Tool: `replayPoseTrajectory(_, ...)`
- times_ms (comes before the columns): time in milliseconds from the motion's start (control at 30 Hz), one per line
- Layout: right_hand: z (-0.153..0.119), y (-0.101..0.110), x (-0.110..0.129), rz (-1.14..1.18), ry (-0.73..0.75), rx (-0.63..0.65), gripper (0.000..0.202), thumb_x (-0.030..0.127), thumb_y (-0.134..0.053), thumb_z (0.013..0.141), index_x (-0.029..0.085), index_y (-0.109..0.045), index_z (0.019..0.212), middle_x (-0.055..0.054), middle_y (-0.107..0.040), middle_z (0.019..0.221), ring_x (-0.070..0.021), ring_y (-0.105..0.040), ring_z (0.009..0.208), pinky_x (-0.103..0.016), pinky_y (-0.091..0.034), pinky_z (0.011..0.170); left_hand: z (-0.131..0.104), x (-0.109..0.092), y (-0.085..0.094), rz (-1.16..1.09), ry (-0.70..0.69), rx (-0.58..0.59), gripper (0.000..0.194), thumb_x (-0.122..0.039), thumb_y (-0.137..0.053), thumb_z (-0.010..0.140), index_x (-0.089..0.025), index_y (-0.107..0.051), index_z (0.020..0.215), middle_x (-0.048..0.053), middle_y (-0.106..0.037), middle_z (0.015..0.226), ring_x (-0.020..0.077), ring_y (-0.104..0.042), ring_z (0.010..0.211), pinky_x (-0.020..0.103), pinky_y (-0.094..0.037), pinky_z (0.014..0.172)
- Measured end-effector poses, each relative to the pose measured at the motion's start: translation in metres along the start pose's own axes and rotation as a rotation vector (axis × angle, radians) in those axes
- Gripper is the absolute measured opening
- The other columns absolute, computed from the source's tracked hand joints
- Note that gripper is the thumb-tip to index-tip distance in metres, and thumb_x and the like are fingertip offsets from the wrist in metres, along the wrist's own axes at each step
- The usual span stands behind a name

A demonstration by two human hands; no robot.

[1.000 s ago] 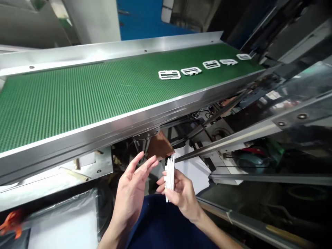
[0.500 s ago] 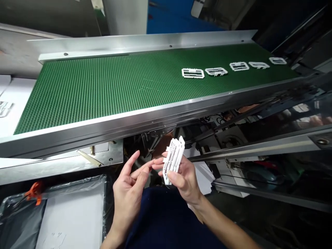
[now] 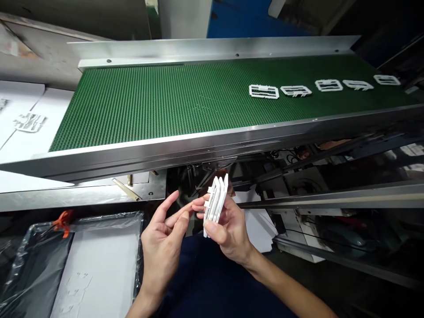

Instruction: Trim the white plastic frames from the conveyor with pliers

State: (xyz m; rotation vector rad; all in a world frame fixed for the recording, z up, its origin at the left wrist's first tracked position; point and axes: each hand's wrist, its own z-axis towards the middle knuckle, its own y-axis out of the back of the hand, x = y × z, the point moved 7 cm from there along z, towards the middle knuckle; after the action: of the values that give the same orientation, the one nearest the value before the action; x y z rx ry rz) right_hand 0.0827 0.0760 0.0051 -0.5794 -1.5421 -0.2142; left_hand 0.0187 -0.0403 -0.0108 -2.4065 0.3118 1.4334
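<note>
In my right hand (image 3: 228, 229) a small stack of slatted white plastic grilles (image 3: 216, 198) stands tilted upright, gripped with the thumb across its lower end and the fingers behind. My left hand (image 3: 164, 236) is just left of the stack, its index finger raised apart. Its thumb rests along another finger, and its fingertips meet those of my right hand; nothing shows in it. Beyond both hands, several similar white grilles (image 3: 264, 91) lie in a row on the right half of the green conveyor belt (image 3: 139, 106).
A metal rail (image 3: 185, 148) edges the belt nearest me. At lower left, a plastic-lined box (image 3: 99, 256) holds white sheet material beside an orange tie (image 3: 64, 223). A cutter-like tool (image 3: 126, 190) lies on the metal ledge. More white parts (image 3: 30, 123) rest on white sheets at left.
The view has swung left, so the belt and its grilles appear farther right. My right hand has turned the stack more edge-on. My left hand keeps nearly the same pose.
</note>
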Motion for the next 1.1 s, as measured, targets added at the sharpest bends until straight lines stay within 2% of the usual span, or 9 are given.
replayPoseTrajectory(167, -0.002, -0.006, -0.003, 0.064, -0.03, 0.033, 0.037, 0.032, -0.066, 0.075, 0.025, -0.055, 0.109, -0.005, -0.064, 0.104, -0.0214, -0.062, 0.095, -0.035, -0.052, 0.08, -0.002, 0.012, 0.001, -0.229, 0.068, 0.071, 0.049, -0.029, -0.065, 0.08, -0.019, -0.047, 0.125, 0.01, -0.07, 0.102, 0.0228, -0.062, 0.101, 0.036, -0.045, 0.095)
replayPoseTrajectory(433, -0.008, -0.02, -0.008, 0.016, -0.062, 0.064, 0.035, 0.034, -0.066, 0.075, 0.023, -0.056, 0.107, -0.003, -0.063, 0.097, -0.0139, -0.06, 0.076, -0.033, -0.052, 0.078, -0.012, 0.022, 0.015, -0.447, 0.178, 0.034, 0.041, -0.019, -0.065, 0.078, -0.008, -0.054, 0.116, 0.016, -0.069, 0.103, 0.0232, -0.065, 0.094, 0.03, -0.051, 0.087)
replayPoseTrajectory(600, -0.006, -0.035, -0.009, 0.01, -0.086, 0.117, 0.032, 0.033, -0.066, 0.075, 0.023, -0.056, 0.104, -0.003, -0.062, 0.09, -0.0143, -0.059, 0.073, -0.029, -0.052, 0.069, -0.017, 0.027, 0.024, -0.552, 0.245, 0.07, 0.029, -0.02, -0.058, 0.083, -0.008, -0.062, 0.109, 0.015, -0.062, 0.118, 0.0268, -0.054, 0.113, 0.035, -0.043, 0.1)
replayPoseTrajectory(700, -0.004, -0.042, -0.012, 0.0, -0.098, 0.145, 0.032, 0.034, -0.066, 0.076, 0.023, -0.056, 0.104, -0.003, -0.062, 0.093, -0.0142, -0.059, 0.075, -0.029, -0.052, 0.071, -0.019, 0.026, 0.028, -0.591, 0.245, 0.087, 0.026, -0.018, -0.055, 0.084, -0.008, -0.064, 0.107, 0.014, -0.059, 0.123, 0.0271, -0.049, 0.119, 0.035, -0.039, 0.104)
replayPoseTrajectory(867, 0.0, -0.052, -0.017, -0.043, -0.143, 0.201, 0.033, 0.035, -0.066, 0.076, 0.022, -0.056, 0.104, -0.002, -0.061, 0.089, -0.0132, -0.059, 0.071, -0.031, -0.052, 0.075, -0.022, 0.029, 0.039, -0.631, 0.232, 0.012, 0.026, -0.016, -0.055, 0.083, -0.008, -0.065, 0.106, 0.014, -0.061, 0.12, 0.0263, -0.051, 0.117, 0.033, -0.041, 0.103)
replayPoseTrajectory(1100, 0.006, -0.058, -0.019, -0.071, -0.186, 0.271, 0.036, 0.036, -0.066, 0.075, 0.021, -0.053, 0.105, -0.005, -0.063, 0.104, -0.0176, -0.063, 0.085, -0.031, -0.053, 0.077, -0.02, 0.035, 0.04, -0.717, 0.233, -0.059, 0.022, -0.017, -0.054, 0.084, -0.009, -0.068, 0.1, 0.013, -0.065, 0.114, 0.0232, -0.053, 0.115, 0.027, -0.046, 0.097)
